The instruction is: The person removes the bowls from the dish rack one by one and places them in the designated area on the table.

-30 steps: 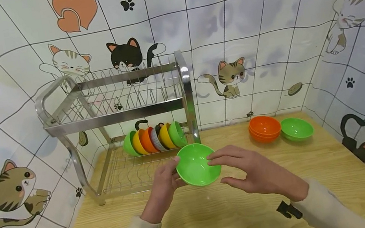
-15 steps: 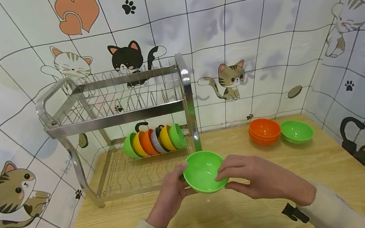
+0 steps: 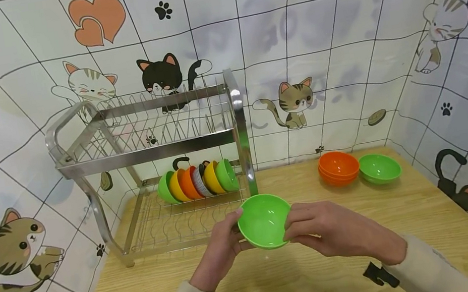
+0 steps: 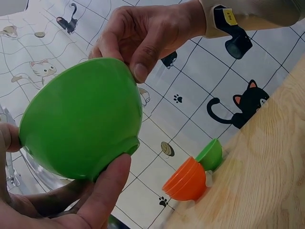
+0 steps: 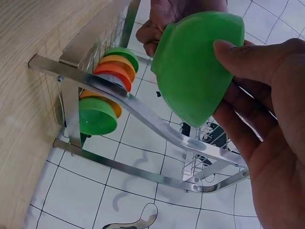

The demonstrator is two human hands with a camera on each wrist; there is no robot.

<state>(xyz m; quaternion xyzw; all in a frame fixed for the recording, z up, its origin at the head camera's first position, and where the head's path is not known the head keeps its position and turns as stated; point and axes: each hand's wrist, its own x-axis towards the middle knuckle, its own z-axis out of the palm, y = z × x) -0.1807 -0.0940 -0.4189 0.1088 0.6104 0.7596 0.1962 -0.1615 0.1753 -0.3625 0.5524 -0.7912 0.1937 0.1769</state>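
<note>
A green bowl (image 3: 264,220) is held up above the table between both hands, its inside facing the head camera. My left hand (image 3: 224,244) grips its left side, thumb at the rim and fingers under the base, as the left wrist view shows. On the opposite side, my right hand (image 3: 325,228) pinches the rim; in the right wrist view its thumb (image 5: 233,55) lies on the outer wall and the other fingers reach over the rim to the inside. The bowl's outside (image 4: 86,119) fills much of the left wrist view.
A two-tier metal dish rack (image 3: 148,154) stands at the left back, with a row of green, yellow, orange and patterned bowls (image 3: 197,181) on its lower tier. Stacked orange bowls (image 3: 339,166) and another green bowl (image 3: 380,168) sit on the wooden table (image 3: 310,282) at the back right.
The green bowl and both hands have moved slightly right and down in the head view. My right hand's fingers, spread earlier, have closed onto the bowl's right rim.
</note>
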